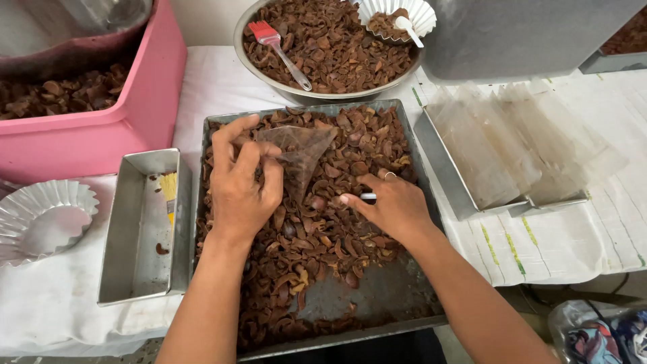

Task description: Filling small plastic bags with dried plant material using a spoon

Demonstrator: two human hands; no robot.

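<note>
Bare forearms, no sleeves; a ring [389, 175] on the right hand [394, 205].

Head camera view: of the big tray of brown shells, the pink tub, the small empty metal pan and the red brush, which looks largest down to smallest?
1. Big tray
2. Pink tub, partly out of frame
3. Small metal pan
4. Red brush

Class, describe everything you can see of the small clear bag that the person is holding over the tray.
The clear bag is a small pouch of thin, see-through plastic, slightly crinkled and tapering downward to a point. It looks empty. The left hand pinches its upper edge, holding it just above the brown shell-like pieces in the grey metal tray. The right hand lies beside it, apart.
</note>
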